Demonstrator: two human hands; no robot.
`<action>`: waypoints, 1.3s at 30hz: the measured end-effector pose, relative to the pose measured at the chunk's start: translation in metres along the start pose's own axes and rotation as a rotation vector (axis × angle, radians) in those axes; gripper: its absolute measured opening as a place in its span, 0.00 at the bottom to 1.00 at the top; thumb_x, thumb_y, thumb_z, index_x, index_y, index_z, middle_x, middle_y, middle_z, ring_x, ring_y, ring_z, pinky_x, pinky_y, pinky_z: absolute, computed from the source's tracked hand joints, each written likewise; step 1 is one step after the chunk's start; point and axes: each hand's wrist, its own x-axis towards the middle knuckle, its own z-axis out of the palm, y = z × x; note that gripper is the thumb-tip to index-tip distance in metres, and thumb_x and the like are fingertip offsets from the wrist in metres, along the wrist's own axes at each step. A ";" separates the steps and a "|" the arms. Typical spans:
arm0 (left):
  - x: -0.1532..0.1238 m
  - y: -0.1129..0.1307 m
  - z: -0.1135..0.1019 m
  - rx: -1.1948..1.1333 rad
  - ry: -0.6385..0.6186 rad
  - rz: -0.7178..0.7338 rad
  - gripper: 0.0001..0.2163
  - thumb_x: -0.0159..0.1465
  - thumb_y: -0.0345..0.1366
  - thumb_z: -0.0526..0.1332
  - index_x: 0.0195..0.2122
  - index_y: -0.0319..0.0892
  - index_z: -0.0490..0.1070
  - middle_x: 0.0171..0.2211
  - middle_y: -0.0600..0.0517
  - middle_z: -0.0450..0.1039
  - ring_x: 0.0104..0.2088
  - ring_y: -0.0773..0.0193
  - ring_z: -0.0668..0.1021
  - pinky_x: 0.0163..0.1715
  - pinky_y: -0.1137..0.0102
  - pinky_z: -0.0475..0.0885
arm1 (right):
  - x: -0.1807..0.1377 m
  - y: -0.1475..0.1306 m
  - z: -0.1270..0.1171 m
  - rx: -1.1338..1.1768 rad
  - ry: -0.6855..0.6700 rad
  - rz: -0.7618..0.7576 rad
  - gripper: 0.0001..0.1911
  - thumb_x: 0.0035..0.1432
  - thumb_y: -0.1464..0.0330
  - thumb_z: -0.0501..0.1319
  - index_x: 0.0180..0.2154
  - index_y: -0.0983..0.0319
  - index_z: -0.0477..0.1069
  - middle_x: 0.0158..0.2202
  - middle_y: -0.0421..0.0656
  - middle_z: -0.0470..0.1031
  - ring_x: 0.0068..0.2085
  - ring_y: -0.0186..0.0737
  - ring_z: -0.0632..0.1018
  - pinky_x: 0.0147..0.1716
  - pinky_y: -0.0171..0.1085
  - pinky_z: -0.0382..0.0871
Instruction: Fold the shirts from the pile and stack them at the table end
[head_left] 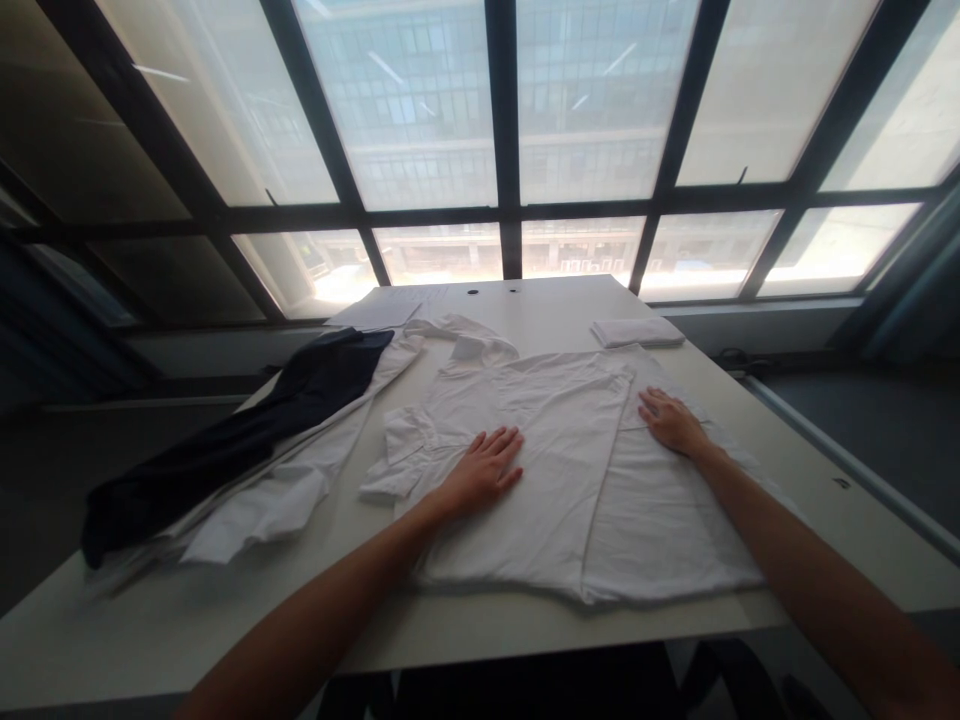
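A white short-sleeved shirt (555,470) lies spread flat in the middle of the white table (540,300), collar away from me. My left hand (484,468) rests flat on the shirt's left half, fingers stretched out, close to the folded-in left sleeve. On the shirt's right side my right hand (671,420) presses down, palm flat and fingers apart. Neither hand holds anything.
A dark garment (247,430) lies over another white garment (285,495) at the table's left. A folded white cloth (636,331) sits at the far right, and papers (375,313) at the far left. Large windows stand behind the table.
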 end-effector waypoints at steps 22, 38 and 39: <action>0.001 -0.001 0.002 0.006 0.002 -0.002 0.28 0.75 0.50 0.45 0.73 0.46 0.49 0.74 0.49 0.45 0.73 0.58 0.49 0.71 0.57 0.42 | 0.000 -0.001 0.000 -0.015 0.002 -0.018 0.27 0.70 0.62 0.47 0.64 0.66 0.66 0.69 0.55 0.61 0.70 0.51 0.61 0.67 0.53 0.56; 0.001 0.000 0.002 0.002 0.011 0.005 0.29 0.75 0.50 0.45 0.73 0.45 0.50 0.74 0.49 0.45 0.73 0.57 0.49 0.71 0.56 0.43 | -0.002 0.013 0.006 0.004 0.049 0.086 0.31 0.70 0.59 0.43 0.65 0.67 0.64 0.68 0.58 0.61 0.69 0.55 0.62 0.66 0.57 0.56; 0.001 0.000 0.002 0.002 0.011 0.005 0.29 0.75 0.50 0.45 0.73 0.45 0.50 0.74 0.48 0.45 0.73 0.57 0.49 0.71 0.56 0.43 | -0.002 0.015 0.006 0.022 0.061 0.083 0.31 0.70 0.58 0.43 0.65 0.66 0.65 0.68 0.58 0.62 0.69 0.55 0.63 0.66 0.57 0.56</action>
